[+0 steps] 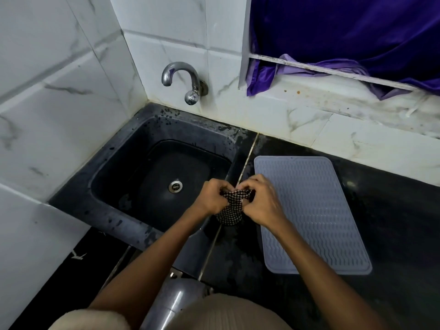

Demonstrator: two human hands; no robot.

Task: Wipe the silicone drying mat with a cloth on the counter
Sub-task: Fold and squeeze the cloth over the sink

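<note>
A grey silicone drying mat [316,210] with a wavy ribbed surface lies flat on the black counter [400,222], just right of the sink. A black-and-white checked cloth [232,210] is bunched between my hands, held above the counter strip between sink and mat. My left hand [212,198] grips its left side with curled fingers. My right hand [259,201] grips its right side and hangs over the mat's left edge. Most of the cloth is hidden by my fingers.
A black sink [123,186] with a metal drain [175,186] lies to the left. A chrome tap [183,82] juts from the white tiled wall behind it. A purple curtain [345,39] hangs over the window ledge at the back right.
</note>
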